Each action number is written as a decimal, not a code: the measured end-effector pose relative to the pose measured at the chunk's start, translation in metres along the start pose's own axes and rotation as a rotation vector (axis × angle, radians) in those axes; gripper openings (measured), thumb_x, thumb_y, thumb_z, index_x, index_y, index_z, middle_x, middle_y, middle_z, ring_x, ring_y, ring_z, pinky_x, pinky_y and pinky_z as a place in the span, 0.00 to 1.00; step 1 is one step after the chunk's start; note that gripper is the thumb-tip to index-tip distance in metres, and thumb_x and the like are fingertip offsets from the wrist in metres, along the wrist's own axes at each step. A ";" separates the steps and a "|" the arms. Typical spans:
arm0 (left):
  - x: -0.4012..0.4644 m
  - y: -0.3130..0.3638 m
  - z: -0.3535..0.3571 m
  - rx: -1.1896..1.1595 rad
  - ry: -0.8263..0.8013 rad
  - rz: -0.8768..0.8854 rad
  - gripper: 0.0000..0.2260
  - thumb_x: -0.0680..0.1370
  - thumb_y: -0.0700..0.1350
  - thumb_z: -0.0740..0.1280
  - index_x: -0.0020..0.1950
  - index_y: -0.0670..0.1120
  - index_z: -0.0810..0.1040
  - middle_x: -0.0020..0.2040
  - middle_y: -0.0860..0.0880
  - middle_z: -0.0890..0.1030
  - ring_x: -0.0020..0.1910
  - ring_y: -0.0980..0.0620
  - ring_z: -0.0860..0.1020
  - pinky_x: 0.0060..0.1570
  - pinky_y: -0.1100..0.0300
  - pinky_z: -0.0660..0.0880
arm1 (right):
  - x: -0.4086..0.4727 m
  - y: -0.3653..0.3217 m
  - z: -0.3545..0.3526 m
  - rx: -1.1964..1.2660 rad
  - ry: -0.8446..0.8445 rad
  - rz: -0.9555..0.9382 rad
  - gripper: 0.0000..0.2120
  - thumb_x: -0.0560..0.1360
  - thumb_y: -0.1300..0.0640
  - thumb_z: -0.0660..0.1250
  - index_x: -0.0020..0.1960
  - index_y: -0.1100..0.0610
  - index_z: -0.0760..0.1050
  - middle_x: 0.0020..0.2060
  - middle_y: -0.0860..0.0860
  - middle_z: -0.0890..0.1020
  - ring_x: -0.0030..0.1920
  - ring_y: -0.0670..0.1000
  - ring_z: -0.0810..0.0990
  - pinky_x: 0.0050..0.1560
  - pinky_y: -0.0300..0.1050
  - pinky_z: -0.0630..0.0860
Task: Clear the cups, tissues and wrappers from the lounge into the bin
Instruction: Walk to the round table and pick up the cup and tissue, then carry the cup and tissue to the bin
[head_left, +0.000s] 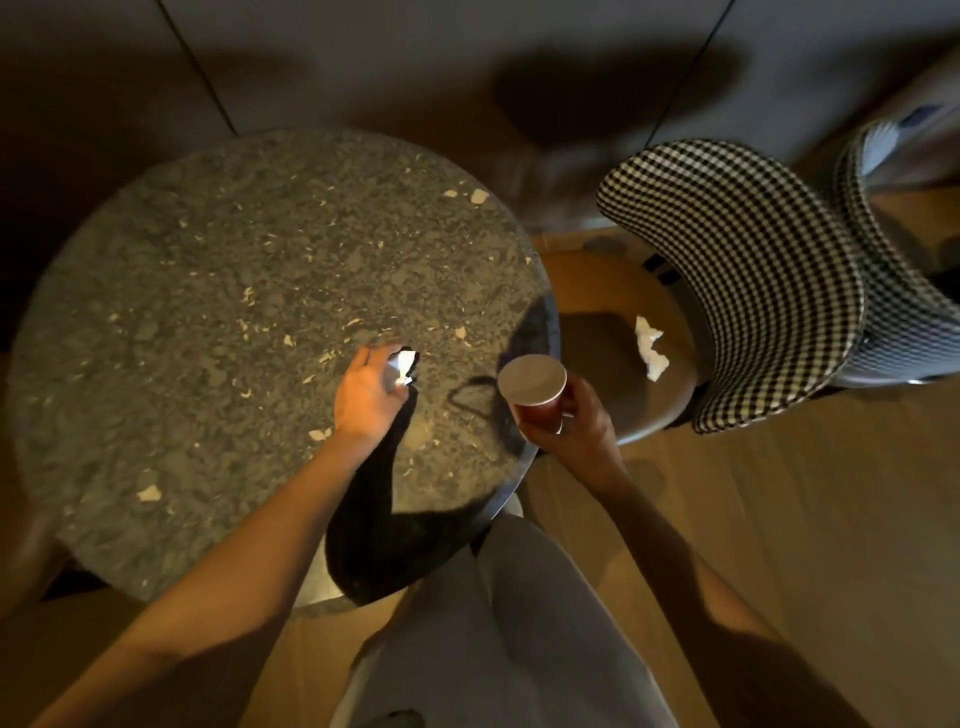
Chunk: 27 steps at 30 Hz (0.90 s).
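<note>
My left hand (366, 397) reaches over the round stone table (208, 312) and its fingers curl round a small crumpled white tissue (404, 366) near the table's right side. Just off the table's right edge, my right hand (576, 426) grips a red paper cup (535, 389) with a pale inside. Another crumpled white tissue (650, 347) lies on the brown seat (613, 364) of the chair to the right.
A houndstooth-patterned chair back (753, 270) curves round the seat at the right. The floor (779, 519) is wooden. A dark sofa or wall panel (467, 78) runs behind the table. My legs in grey trousers (509, 623) stand at the table's near edge.
</note>
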<state>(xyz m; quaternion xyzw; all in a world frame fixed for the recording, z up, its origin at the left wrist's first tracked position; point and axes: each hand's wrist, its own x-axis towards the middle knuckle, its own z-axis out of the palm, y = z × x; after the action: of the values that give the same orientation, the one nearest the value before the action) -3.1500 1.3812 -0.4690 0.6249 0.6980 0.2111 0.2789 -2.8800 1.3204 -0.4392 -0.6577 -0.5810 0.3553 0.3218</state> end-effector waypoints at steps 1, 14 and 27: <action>-0.004 -0.002 -0.002 -0.056 0.010 0.006 0.23 0.69 0.36 0.72 0.64 0.43 0.76 0.59 0.42 0.76 0.56 0.43 0.77 0.57 0.52 0.74 | -0.008 -0.003 0.002 0.007 0.020 0.009 0.33 0.62 0.53 0.80 0.63 0.53 0.69 0.56 0.51 0.78 0.54 0.46 0.79 0.49 0.34 0.77; -0.055 0.114 0.010 -0.335 -0.215 0.403 0.24 0.68 0.38 0.75 0.63 0.45 0.76 0.57 0.50 0.75 0.57 0.55 0.75 0.59 0.66 0.69 | -0.097 0.008 -0.071 -0.013 0.329 0.133 0.35 0.65 0.51 0.78 0.68 0.52 0.67 0.62 0.51 0.76 0.58 0.49 0.77 0.55 0.47 0.78; -0.138 0.309 0.170 -0.076 -0.555 0.720 0.24 0.68 0.39 0.76 0.62 0.50 0.75 0.58 0.54 0.74 0.56 0.61 0.71 0.55 0.70 0.68 | -0.228 0.138 -0.227 0.135 0.767 0.374 0.33 0.62 0.50 0.79 0.64 0.47 0.69 0.57 0.47 0.77 0.52 0.47 0.80 0.52 0.48 0.80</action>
<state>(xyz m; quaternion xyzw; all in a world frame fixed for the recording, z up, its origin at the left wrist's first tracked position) -2.7969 1.2758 -0.3813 0.8499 0.3272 0.1447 0.3868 -2.6320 1.0752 -0.4106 -0.8137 -0.2657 0.1745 0.4867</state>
